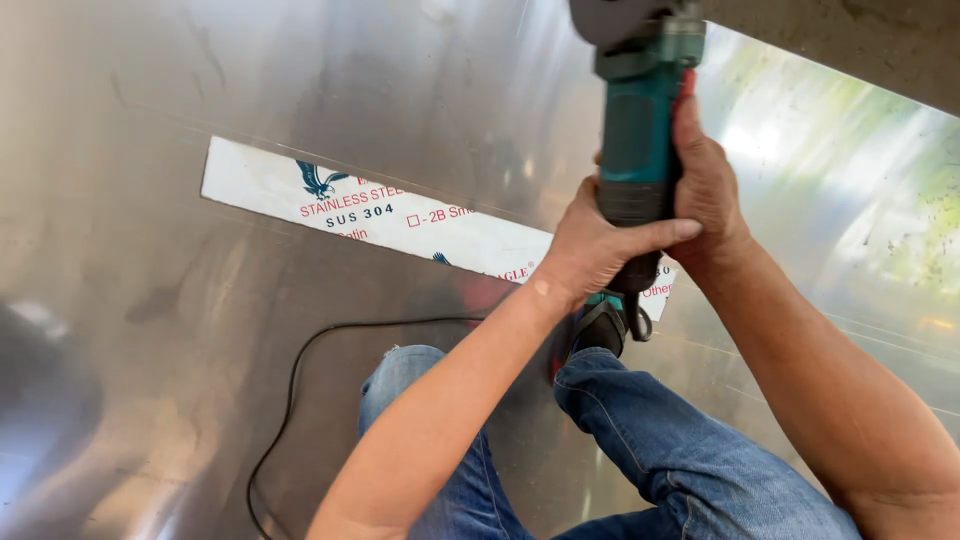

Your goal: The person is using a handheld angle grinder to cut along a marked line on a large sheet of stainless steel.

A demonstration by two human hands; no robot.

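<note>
Left hand: the left hand point(590, 245) is wrapping its fingers around the dark rear section of the power tool's body, thumb lying across the front.
Right hand: the right hand point(705, 185) is gripping the same tool from the other side, fingers running up along the teal housing.
Power tool: the teal and black angle grinder point(635, 140) is being held upright between both hands, its head pointing toward the far edge of the steel sheet.
Steel sheet: the large shiny steel sheet point(150, 300) is lying under the person and carrying everything in view.
Label strip: a long white label strip point(330, 205) is sitting on the sheet, running slantwise and passing behind the hands.
Cord: a black cord point(300, 370) is curving across the sheet toward its near edge.
Knees: the blue jeans point(650, 440) are resting on the sheet near that edge.
</note>
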